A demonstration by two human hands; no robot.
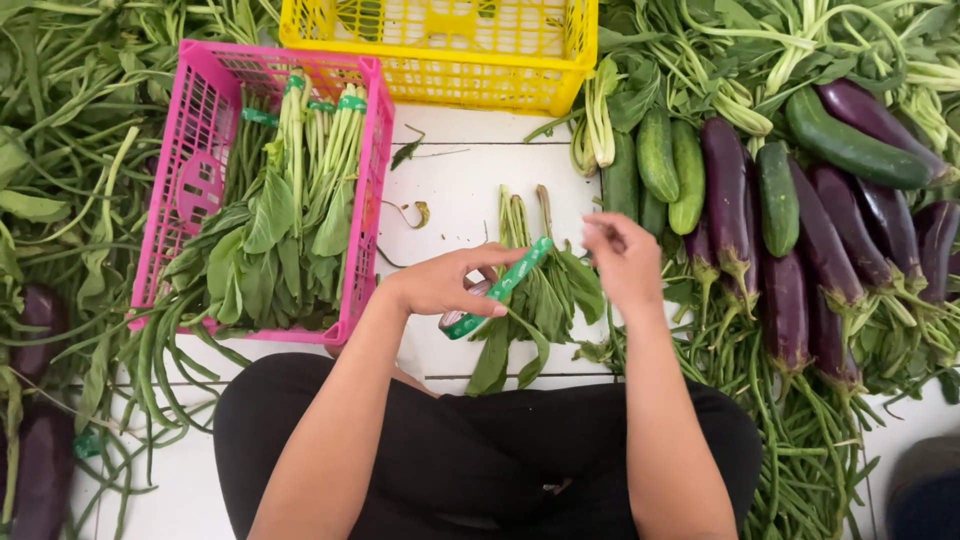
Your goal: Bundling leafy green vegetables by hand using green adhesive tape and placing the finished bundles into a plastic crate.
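Head view shows the left hand [445,285] gripping a roll of green tape [490,292] over a small bunch of greens [535,285] on the white floor [460,170], the right hand [622,255] pinching the tape's loose end, which might stick to itself.

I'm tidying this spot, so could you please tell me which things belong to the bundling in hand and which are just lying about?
In use: left hand, green tape roll, right hand, leafy greens, pink crate of tied bundles.

Lying about: eggplants, cucumbers, long beans, yellow crate.
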